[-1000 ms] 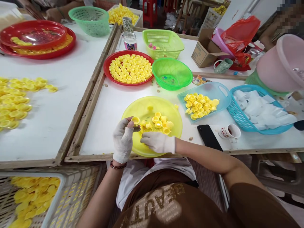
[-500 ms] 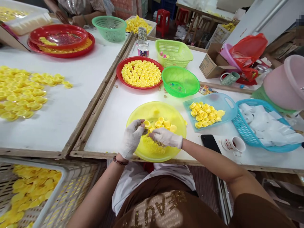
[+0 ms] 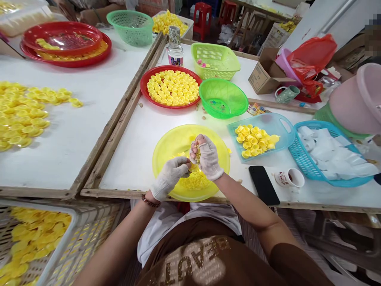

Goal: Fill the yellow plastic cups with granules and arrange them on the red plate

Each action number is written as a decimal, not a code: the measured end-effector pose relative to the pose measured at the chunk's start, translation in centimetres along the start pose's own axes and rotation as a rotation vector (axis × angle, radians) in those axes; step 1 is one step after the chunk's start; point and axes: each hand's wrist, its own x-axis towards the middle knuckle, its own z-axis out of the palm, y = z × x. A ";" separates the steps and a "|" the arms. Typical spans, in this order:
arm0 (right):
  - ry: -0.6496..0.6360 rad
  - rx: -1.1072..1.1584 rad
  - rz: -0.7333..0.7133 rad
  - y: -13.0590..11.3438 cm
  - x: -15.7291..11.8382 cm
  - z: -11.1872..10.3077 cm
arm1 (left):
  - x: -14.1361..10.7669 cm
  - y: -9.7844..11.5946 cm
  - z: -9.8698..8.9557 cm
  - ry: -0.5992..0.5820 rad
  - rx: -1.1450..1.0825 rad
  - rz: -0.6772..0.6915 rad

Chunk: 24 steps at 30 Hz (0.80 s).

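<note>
Right hand [image 3: 207,157] lifted, curled round yellow bits [image 3: 198,154], left hand [image 3: 172,174] grip unclear, shirt [image 3: 205,260] lettered "BEAUT"

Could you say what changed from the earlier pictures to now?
The right hand has moved forward over the yellow dish and turned upward; small yellow pieces now show in its grasp. The left hand has moved rightward, close to it; its grip is mostly hidden. The red tray, phone and white mug stayed in place.

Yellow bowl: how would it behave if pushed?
The yellow bowl is probably light and slightly flexible, as it looks like thin plastic. It would likely slide rather than tip, being broad. The loose yellow bits inside may shift.
</note>
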 end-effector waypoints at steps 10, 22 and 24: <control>0.006 0.058 0.053 -0.4 0.2 -0.6 | 0.3 -0.3 -0.4 0.001 -0.161 -0.086; -0.013 0.048 0.045 0.4 0.8 -1.1 | 0.6 -0.5 -0.4 0.043 -0.054 -0.026; -0.007 0.081 0.091 0.1 0.9 -1.4 | 0.6 -0.6 -0.4 0.058 -0.065 -0.027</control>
